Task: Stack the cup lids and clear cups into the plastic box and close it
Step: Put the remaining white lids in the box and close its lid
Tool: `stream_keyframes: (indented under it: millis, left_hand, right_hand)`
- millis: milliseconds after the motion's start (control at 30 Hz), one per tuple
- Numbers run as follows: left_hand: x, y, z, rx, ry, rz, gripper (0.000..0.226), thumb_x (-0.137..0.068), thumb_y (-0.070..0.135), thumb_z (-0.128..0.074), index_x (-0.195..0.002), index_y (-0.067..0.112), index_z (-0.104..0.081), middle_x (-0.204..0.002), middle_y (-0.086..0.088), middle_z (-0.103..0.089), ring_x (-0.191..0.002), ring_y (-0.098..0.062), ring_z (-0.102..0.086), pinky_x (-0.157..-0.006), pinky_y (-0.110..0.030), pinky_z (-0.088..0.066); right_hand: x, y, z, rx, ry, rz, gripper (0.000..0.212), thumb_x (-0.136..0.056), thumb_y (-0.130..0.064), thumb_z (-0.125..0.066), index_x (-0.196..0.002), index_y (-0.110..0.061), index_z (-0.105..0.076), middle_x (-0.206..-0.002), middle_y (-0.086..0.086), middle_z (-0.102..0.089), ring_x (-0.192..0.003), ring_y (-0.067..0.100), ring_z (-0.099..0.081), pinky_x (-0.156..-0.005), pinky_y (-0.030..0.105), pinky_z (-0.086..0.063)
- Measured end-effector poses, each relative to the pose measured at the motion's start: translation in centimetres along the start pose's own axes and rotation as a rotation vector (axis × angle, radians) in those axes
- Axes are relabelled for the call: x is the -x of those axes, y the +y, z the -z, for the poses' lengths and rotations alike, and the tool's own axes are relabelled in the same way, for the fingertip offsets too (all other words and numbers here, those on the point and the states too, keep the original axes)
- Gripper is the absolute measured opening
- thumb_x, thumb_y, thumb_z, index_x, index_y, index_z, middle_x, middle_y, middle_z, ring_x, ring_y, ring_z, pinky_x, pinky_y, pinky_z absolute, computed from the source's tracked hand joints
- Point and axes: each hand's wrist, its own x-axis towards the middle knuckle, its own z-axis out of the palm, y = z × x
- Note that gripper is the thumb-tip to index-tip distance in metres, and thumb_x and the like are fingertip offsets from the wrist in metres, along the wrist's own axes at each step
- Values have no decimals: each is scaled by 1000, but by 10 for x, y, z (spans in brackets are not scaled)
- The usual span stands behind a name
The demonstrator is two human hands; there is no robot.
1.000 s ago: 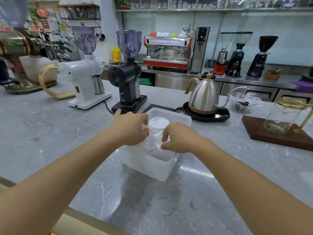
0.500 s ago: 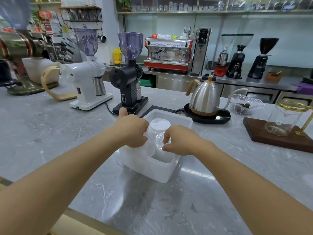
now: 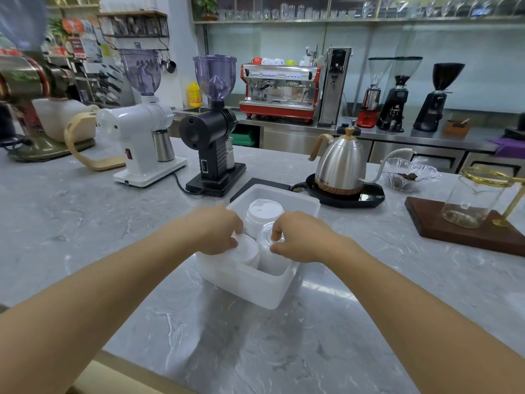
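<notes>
A translucent white plastic box (image 3: 255, 288) stands open on the grey counter in front of me. Inside it, a stack of white cup lids (image 3: 262, 213) rises at the back. A second white lid stack (image 3: 245, 250) sits at the near left, with my left hand (image 3: 211, 230) closed over its top. A stack of clear domed lids or cups (image 3: 268, 251) fills the near right, and my right hand (image 3: 301, 237) pinches its rim. No box lid is in view.
Behind the box stand a black grinder (image 3: 213, 132), a white grinder (image 3: 139, 129) and a steel kettle (image 3: 341, 163) on a black base. A glass jar (image 3: 468, 203) on a wooden board sits at the right. A glass dish (image 3: 409, 174) is behind it.
My left hand has shifted down and right onto the near-left lid stack. My right hand stays on the clear stack. The view has tilted down slightly.
</notes>
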Motion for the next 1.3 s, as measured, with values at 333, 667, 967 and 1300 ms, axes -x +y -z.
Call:
stream_keyframes:
  millis: [333, 667, 967, 1300]
  left_hand:
    - [-6, -6, 10, -12, -77, -91, 63, -81, 38, -87, -138, 27, -64, -123, 1, -72, -97, -20, -63, -86, -30, -53]
    - [-11, 6, 9, -110, -60, -109, 63, -77, 41, -89, -132, 17, -68, -128, -4, -68, -112, -25, -63, -92, -34, -55]
    - [-7, 1, 5, 3, -1, -124, 64, -76, 31, -91, -135, 27, -66, -127, -1, -64, -93, -17, -53, -92, -33, -55]
    - [-10, 23, 12, -18, -8, -145, 73, -73, 41, -92, -139, 36, -61, -125, 4, -65, -111, -21, -64, -82, -29, -50]
  right_hand:
    - [-1, -3, 2, 14, 1, 24, 35, -84, -23, -66, -112, -2, -68, -119, 18, -69, -107, 35, -64, -89, 48, -56]
    - [-1, -6, 2, 17, 15, 23, 26, -84, -21, -67, -105, -6, -69, -108, 15, -71, -94, 31, -67, -72, 37, -54]
    - [2, -4, 4, -6, -4, 19, 19, -87, -24, -66, -104, -16, -69, -110, 4, -68, -96, 24, -63, -71, 34, -49]
    - [10, 22, 10, -6, -46, 23, 20, -88, -32, -69, -105, -23, -65, -116, -1, -62, -103, 22, -59, -78, 33, -47]
